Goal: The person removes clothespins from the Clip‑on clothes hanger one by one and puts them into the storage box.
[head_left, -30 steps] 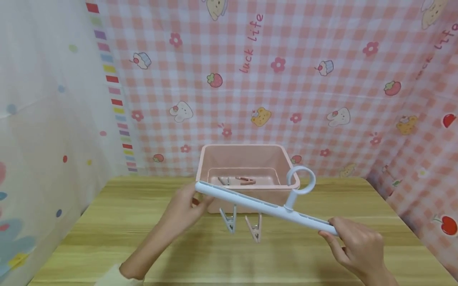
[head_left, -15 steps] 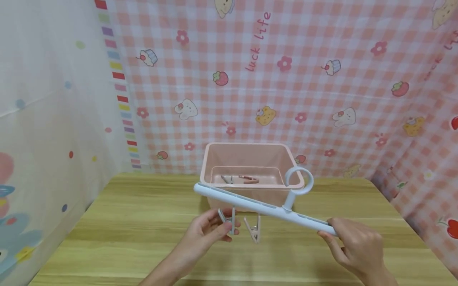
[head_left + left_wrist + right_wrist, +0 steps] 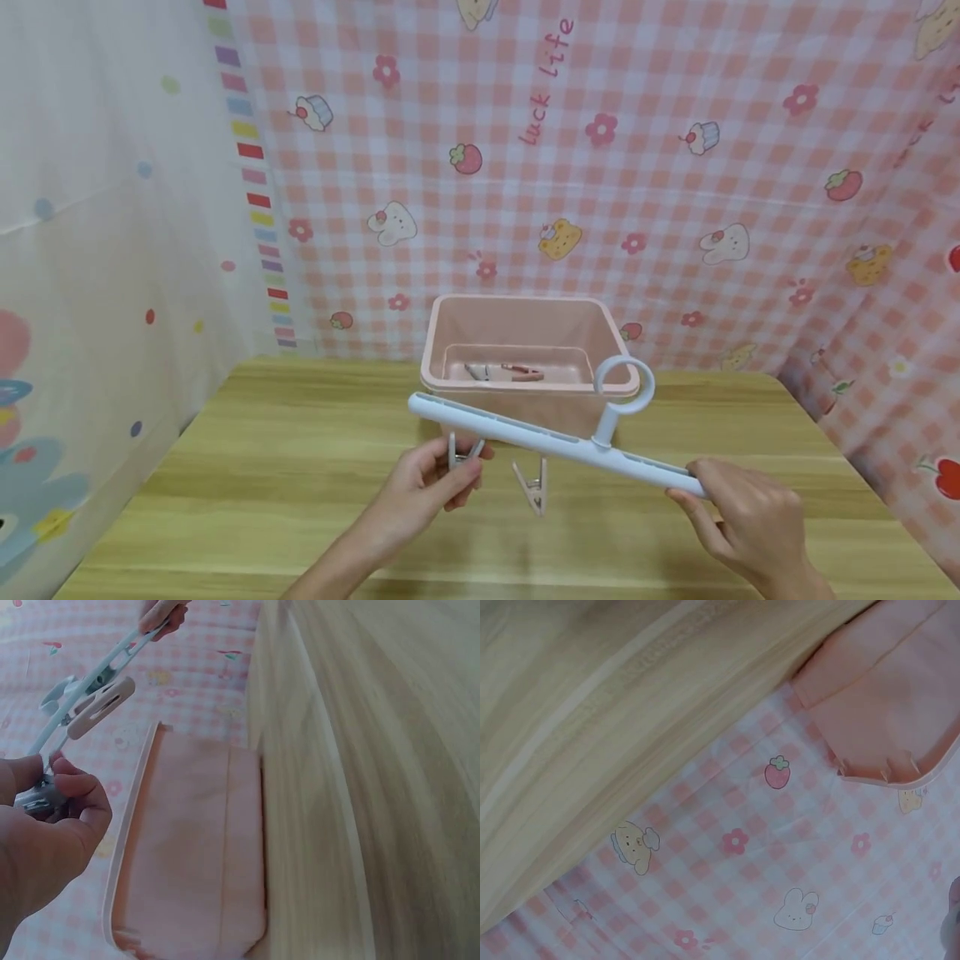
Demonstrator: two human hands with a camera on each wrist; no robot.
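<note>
A light blue hanger bar (image 3: 510, 429) with a ring hook (image 3: 651, 387) slants across the head view, its left end higher. My right hand (image 3: 753, 517) grips the bar's right end. Under its left part, my left hand (image 3: 420, 492) pinches a grey-blue clip (image 3: 454, 454) between thumb and fingers; whether that clip is still joined to the bar is hidden. A pale pink clip (image 3: 542, 487) hangs from the bar farther right. In the left wrist view, the pink clip (image 3: 101, 709) is beside the bar, with the left hand (image 3: 45, 847) below it.
Behind the bar, a pink plastic bin (image 3: 525, 388) stands on the wooden table (image 3: 262, 467). Inside it lie a grey-blue clip (image 3: 477, 373) and a reddish-pink clip (image 3: 528, 375). A pink checked cloth (image 3: 450, 100) hangs at the back.
My left hand has come from the bar's left end to the grey-blue clip and taken hold of it. That clip has since shifted left and turned. My right hand keeps its hold.
</note>
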